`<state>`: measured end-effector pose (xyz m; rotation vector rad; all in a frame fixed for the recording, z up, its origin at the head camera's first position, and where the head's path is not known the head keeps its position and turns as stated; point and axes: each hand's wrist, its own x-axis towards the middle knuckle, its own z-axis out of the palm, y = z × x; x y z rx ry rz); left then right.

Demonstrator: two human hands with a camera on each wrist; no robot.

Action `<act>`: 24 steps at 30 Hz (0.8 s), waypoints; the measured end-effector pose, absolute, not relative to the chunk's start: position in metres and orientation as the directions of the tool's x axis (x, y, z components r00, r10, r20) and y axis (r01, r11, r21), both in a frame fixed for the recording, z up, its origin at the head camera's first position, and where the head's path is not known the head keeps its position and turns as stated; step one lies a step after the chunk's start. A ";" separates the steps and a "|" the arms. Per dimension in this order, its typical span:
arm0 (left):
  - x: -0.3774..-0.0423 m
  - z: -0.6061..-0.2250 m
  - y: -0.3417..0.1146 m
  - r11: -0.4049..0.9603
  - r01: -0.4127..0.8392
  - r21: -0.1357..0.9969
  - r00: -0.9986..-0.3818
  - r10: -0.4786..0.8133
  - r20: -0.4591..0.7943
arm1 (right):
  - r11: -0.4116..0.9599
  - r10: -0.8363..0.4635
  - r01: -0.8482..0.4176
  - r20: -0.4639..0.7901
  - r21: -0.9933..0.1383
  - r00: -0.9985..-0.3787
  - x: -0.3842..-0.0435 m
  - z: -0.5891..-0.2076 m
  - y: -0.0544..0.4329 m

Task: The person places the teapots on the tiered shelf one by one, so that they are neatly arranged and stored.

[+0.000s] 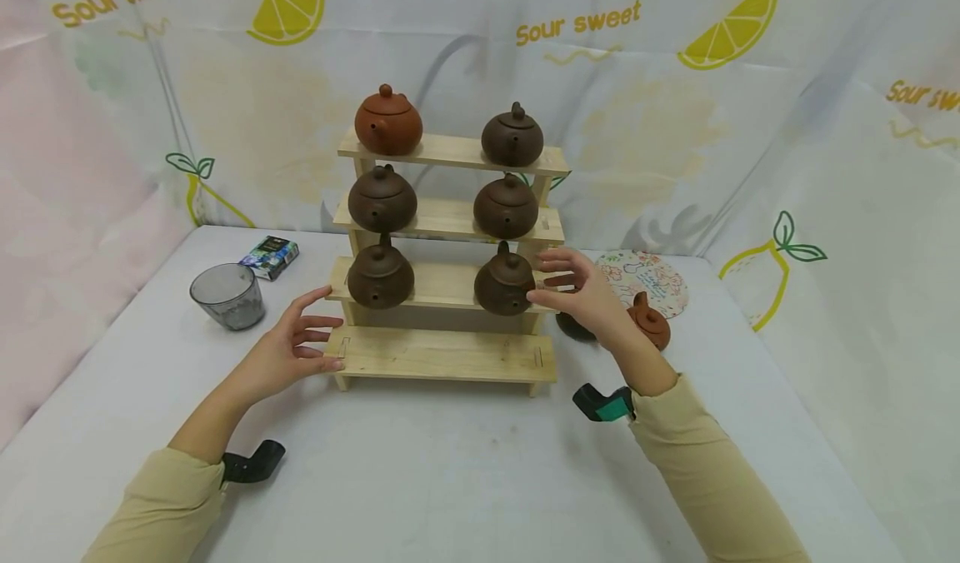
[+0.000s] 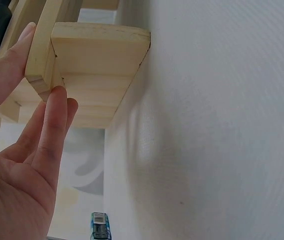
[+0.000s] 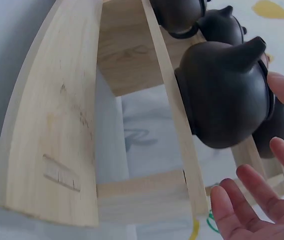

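A four-tier wooden stand (image 1: 442, 353) bears several teapots on its upper three boards. At its left end my left hand (image 1: 281, 355) holds the woodwork; the left wrist view shows thumb and fingers on opposite sides of a board (image 2: 44, 55). My right hand (image 1: 581, 296) is beside the dark brown teapot (image 1: 504, 284) at the right of the third board. Its thumb is at the pot's side, while the fingers spread apart with nothing between them. In the right wrist view this teapot (image 3: 221, 95) rests on its board; whether the thumb touches it I cannot tell.
A grey glass cup (image 1: 228, 296) and a small patterned box (image 1: 270, 256) are on the left. Behind my right arm are a reddish teapot (image 1: 651, 323), a dark object (image 1: 576, 326) partly hidden, and a round floral mat (image 1: 648, 280). A printed cloth (image 1: 675, 138) hangs behind.
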<state>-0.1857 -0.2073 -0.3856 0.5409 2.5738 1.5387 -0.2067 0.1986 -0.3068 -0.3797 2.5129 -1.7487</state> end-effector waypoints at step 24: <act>-0.185 -0.385 -0.207 0.421 0.265 0.868 -0.929 0.351 0.113 | 0.425 -0.087 -0.091 0.060 -0.900 -0.994 -0.191 -0.330 0.237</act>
